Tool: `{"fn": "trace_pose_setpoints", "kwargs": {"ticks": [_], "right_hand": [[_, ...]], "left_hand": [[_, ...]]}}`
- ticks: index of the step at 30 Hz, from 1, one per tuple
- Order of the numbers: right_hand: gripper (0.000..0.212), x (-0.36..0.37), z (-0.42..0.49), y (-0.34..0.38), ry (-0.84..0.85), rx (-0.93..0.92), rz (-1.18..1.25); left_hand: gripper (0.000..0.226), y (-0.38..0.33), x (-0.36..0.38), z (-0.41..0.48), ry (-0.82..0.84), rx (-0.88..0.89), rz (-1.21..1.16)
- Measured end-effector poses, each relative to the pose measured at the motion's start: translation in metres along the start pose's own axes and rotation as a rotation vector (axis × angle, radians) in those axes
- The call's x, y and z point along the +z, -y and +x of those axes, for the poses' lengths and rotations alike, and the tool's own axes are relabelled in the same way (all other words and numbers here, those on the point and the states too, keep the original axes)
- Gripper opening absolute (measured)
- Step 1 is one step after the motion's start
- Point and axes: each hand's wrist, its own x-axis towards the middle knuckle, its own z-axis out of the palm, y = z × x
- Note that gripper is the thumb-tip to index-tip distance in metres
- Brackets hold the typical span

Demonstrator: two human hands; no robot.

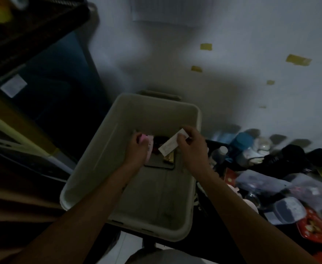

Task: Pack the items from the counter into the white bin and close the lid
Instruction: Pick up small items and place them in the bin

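The white bin (103, 168) stands open in the middle of the view. Both my hands are down inside it. My left hand (137, 151) grips a small pink item (149, 144) near the bin's left wall. My right hand (192, 147) pinches a flat white packet (169, 146) above the bin floor. On the floor below them lie a dark flat item (159, 165), a small golden packet (169, 159) and something dark red (159, 141). The picture is dim and blurred. No lid can be made out for certain.
To the right, the dark counter (281, 170) is crowded with several items: a blue container (242, 141), clear plastic boxes (287, 208), a red tin (314, 225) and black objects (293, 155). Dark shelving (42, 82) stands at the left. A white wall with yellow tape (298, 60) is behind.
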Motion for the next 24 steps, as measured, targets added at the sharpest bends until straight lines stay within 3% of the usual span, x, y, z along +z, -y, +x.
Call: {"fn": "trace_pose_setpoints", "kwargs": {"ticks": [5,13,19,24], "right_hand": [[0.020,0.054,0.016,-0.018,-0.055,0.167,0.020],[0.023,0.110,0.041,-0.078,-0.237,0.681,0.256],[0.018,0.140,0.051,-0.101,-0.302,0.775,0.234],[0.033,0.159,0.064,-0.121,-0.286,0.801,0.192]], "left_hand": [[0.039,0.023,-0.025,0.040,-0.033,-0.051,0.025],[0.030,0.056,-0.027,0.088,-0.040,-0.124,0.069],[0.024,0.067,-0.008,0.118,-0.042,-0.092,0.165],[0.016,0.087,0.000,0.148,-0.033,-0.151,0.193]]}}
